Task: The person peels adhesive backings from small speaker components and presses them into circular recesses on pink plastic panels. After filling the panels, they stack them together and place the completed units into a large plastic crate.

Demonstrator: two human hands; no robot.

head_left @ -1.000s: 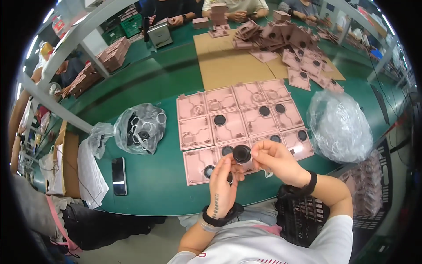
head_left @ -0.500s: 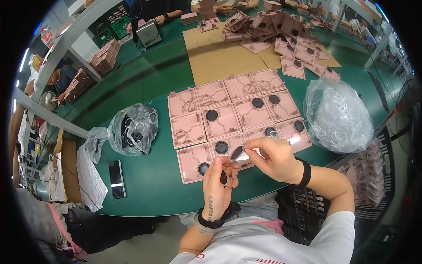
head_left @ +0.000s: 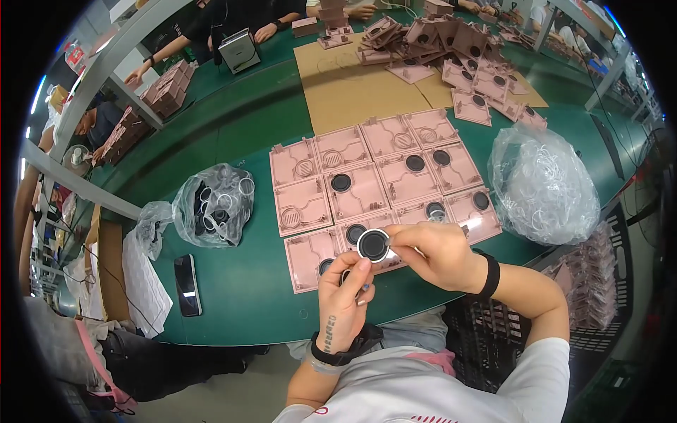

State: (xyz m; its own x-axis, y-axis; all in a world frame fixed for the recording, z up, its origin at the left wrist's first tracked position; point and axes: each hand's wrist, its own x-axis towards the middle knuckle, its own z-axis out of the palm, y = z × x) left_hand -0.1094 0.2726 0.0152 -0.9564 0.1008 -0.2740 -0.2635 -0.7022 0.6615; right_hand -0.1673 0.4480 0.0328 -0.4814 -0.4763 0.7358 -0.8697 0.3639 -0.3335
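Note:
Between my two hands is a round black disc with a white ring around its rim, its face turned up. My left hand pinches its near edge between thumb and finger. A second dark round piece is partly hidden among the fingers of that hand. On the disc's right edge my right hand has thumb and fingertips closed. Beyond the hands, rows of pink square panels lie on the green table. Some have a black disc fitted; others show a bare ribbed circle.
A clear bag of white rings lies to the right, and a bag of black discs and white rings to the left. A phone rests near it. Farther off, pink panels pile up on cardboard. Co-workers sit across the table.
The disc has turned from tilted to nearly face-on, and my left thumb now presses its near edge. Across the table, a co-worker's arm has stretched out to the left.

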